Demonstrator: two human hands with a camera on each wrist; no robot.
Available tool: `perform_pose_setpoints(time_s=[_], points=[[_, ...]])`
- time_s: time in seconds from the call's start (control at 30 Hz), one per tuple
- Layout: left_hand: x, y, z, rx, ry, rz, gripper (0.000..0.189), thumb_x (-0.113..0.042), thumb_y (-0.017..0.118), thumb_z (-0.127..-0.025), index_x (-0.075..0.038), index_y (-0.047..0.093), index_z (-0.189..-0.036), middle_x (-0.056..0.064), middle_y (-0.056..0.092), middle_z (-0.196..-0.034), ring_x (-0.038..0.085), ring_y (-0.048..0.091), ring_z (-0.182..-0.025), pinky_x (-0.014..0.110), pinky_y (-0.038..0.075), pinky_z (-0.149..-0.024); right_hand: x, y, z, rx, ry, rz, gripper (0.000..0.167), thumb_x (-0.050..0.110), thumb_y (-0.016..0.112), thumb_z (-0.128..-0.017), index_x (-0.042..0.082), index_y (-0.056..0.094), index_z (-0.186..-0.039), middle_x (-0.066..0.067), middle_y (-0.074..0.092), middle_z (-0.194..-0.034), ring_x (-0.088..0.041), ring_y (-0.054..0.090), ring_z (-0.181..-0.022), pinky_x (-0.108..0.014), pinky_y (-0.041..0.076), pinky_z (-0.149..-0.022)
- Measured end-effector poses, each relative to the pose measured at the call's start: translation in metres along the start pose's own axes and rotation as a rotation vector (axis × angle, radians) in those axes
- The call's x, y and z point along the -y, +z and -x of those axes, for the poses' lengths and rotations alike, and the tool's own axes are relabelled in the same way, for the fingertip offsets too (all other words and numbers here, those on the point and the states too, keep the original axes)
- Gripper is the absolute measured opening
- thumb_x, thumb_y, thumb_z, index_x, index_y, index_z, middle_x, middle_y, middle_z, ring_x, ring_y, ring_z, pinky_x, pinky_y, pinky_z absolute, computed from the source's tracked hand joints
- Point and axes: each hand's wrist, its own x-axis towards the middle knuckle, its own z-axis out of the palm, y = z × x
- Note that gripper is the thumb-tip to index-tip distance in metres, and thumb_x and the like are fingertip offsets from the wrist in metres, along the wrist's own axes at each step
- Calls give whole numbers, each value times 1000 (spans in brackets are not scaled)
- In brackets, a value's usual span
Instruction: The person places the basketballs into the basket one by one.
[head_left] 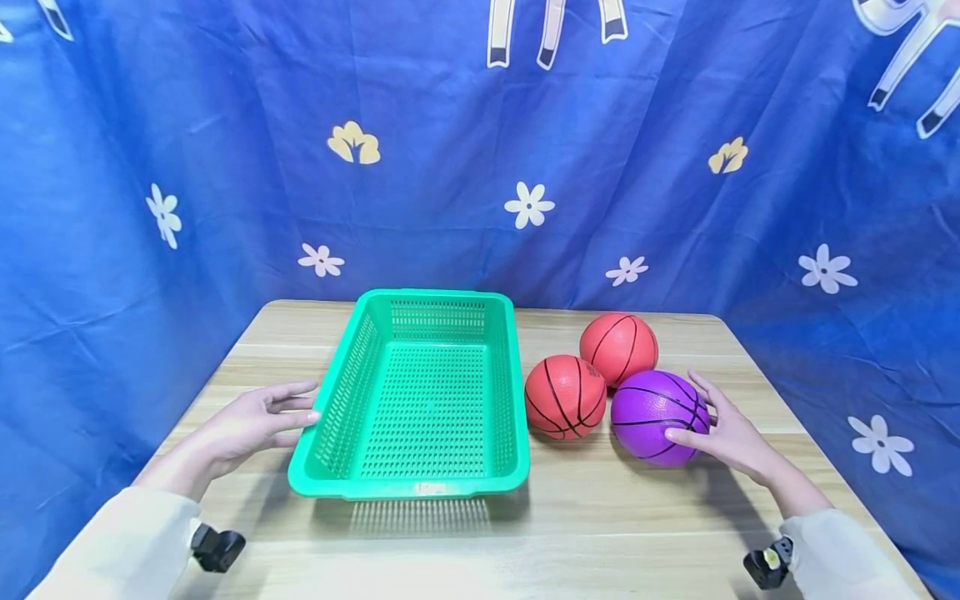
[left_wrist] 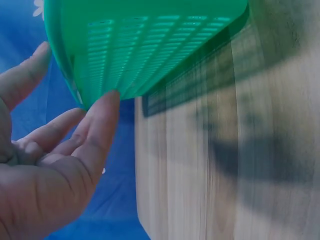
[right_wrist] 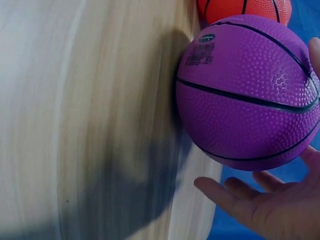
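A green plastic basket (head_left: 427, 487) with slotted walls stands on the table, its inside bare. My left hand (head_left: 258, 421) is at its left side, fingers extended and thumb tip right at the rim; in the left wrist view the fingertips (left_wrist: 107, 102) overlap the basket's outer wall. A purple basketball (head_left: 652, 408) sits right of the basket. Beside its right side is my right hand (head_left: 731, 429), fingers spread and thumb overlapping the ball's front. The right wrist view shows a gap between the lower fingers (right_wrist: 220, 192) and the purple basketball (right_wrist: 245, 95).
Two red basketballs lie near the purple one: one (head_left: 564, 397) close to the basket's right wall, another (head_left: 618, 348) farther back. Wooden tabletop (head_left: 585, 525) extends in front. A blue patterned cloth (head_left: 450, 183) hangs behind and along both sides.
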Motion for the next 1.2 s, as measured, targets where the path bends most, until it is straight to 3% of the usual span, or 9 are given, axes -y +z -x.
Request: perform_pose_setpoints(time_s=[0.23,0.37,0.6,0.93,1.1,1.2], points=[[3,-1,-3,21,39,66,76,-14,64,-92,14,18,-144,34,24,-146,16,56,-112,34,50,-92,-5,1,3,26,51,-97,95,23,76,-81,14,14,-153,-31,30,-140,-54,41,-116,-47,57,-65],[5,-1,-4,31,61,106,73,-9,63,-92,16,18,-143,34,25,-146,6,57,-106,32,49,-93,-7,1,3,19,43,-126,94,21,77,-81,15,16,-153,-29,30,-141,-53,42,-114,-47,58,-63],[7,-2,-4,34,68,131,70,-8,63,-91,17,21,-142,32,33,-143,5,58,-106,30,50,-92,-5,0,3,-7,22,-78,93,24,80,-78,14,23,-151,-27,34,-140,-51,42,-116,-44,58,-65],[7,0,-4,29,83,136,69,-6,62,-91,19,20,-141,35,29,-143,4,58,-104,31,50,-92,-5,-4,3,-46,-11,-10,93,26,83,-75,18,28,-150,-26,35,-142,-54,41,-117,-43,58,-66],[6,0,-3,34,86,136,70,-6,62,-92,19,19,-141,36,29,-143,4,58,-104,31,50,-92,-1,-9,3,-90,-53,41,94,27,83,-74,18,29,-150,-27,40,-138,-53,44,-114,-48,56,-73],[6,-1,-3,37,92,138,70,-5,62,-91,20,19,-141,37,29,-142,4,58,-104,31,50,-92,5,-13,1,-110,-84,51,93,25,83,-75,17,28,-150,-26,43,-135,-52,46,-113,-45,55,-75]])
